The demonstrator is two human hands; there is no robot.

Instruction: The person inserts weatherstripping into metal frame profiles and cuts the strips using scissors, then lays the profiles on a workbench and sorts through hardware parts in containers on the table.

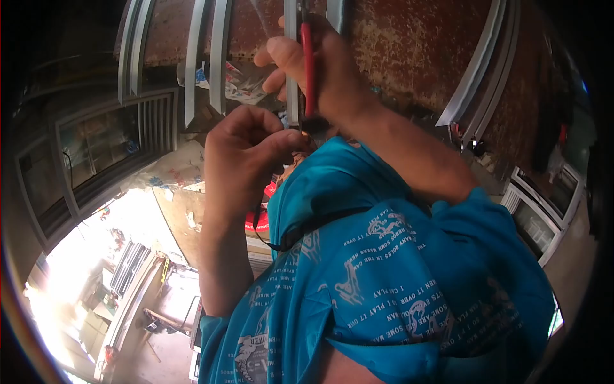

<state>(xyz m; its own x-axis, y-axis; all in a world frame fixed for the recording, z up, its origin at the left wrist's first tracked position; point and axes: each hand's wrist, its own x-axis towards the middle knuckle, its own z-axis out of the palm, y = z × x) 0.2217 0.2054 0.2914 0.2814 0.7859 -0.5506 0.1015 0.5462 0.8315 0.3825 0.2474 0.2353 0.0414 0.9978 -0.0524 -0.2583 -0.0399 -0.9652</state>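
Note:
My right hand [336, 80] is closed around a red-handled tool [307, 70], whose dark metal part points toward the top of the view; its exact kind is unclear. Against it runs a pale metal strip [292, 96], with my right thumb in front and other fingertips showing on its far side. My left hand [233, 150] is closed in a pinch by the strip's near end, close to my shirt. Whatever lies between those fingertips is too small to make out.
More metal strips [217, 64] lie across a worn reddish-brown surface [396, 51], with others [480, 70] on the right. Crumpled plastic and scraps [243, 86] lie beneath. Framed panels [102, 141] stand at left, and a white frame [537, 217] at right. Bright light comes in at lower left.

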